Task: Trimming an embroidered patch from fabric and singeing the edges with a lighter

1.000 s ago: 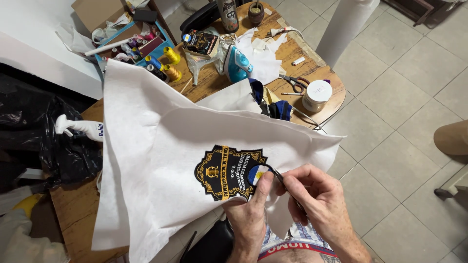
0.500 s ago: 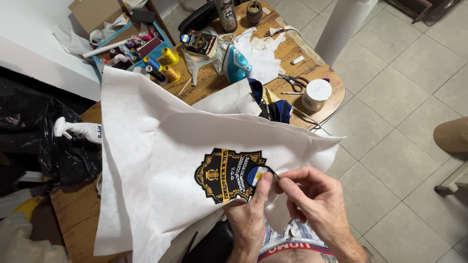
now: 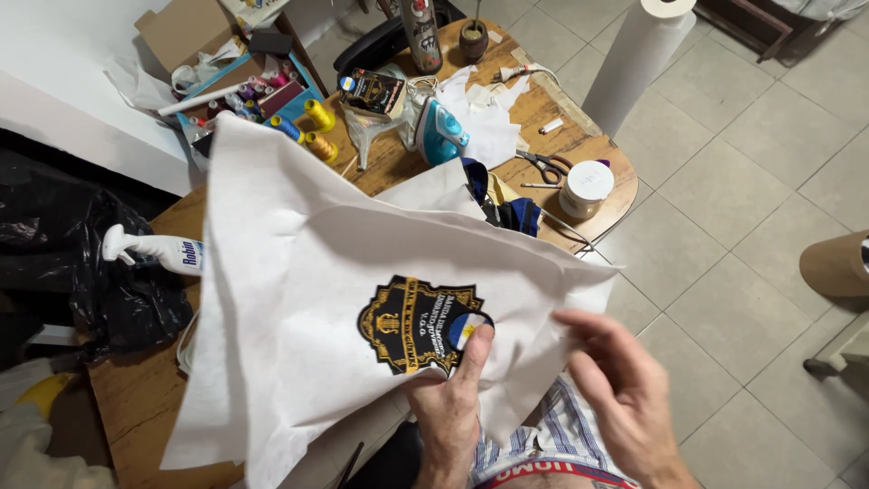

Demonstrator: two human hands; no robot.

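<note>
Pinching white fabric (image 3: 299, 272) edge, left hand (image 3: 450, 412), right hand (image 3: 625, 389) clear

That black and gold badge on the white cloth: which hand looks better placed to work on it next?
Probably the left hand: its thumb already presses on the embroidered badge, pinning the white cloth. The right hand hangs open beside the cloth's edge, holding nothing.

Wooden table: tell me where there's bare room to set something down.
Bare wood on the wooden table lies between the white spray bottle and the large white fabric sheet. The far end, around the teal iron and scissors, is crowded.
</note>
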